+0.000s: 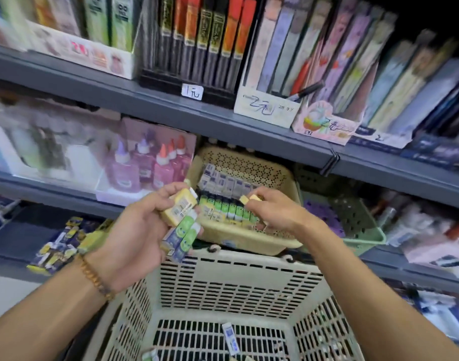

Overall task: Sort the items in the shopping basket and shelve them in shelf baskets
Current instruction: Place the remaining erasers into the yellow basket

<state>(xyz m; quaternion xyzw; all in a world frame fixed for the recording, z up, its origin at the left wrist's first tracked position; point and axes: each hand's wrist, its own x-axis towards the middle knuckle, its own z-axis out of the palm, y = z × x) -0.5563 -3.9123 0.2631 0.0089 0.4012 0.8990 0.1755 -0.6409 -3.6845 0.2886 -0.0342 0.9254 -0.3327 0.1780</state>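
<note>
Shelving is under way; the left hand (142,225) clamps a bundle of glue boxes (180,220) above the shopping basket (236,280); the right hand (272,209) pinches one small box (249,198) over the beige shelf basket (249,238); next it probably needs slotting into the far rows.

Shopping basket (223,295) before shelf basket (249,238) (small boxes (223,204) inside)

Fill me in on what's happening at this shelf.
A person is shelving stationery. The left hand holds a yellow box and green tubes. The right hand pinches a small yellow piece over the beige shelf basket, already lined with green tubes. The shopping basket below holds a few loose items.
</note>
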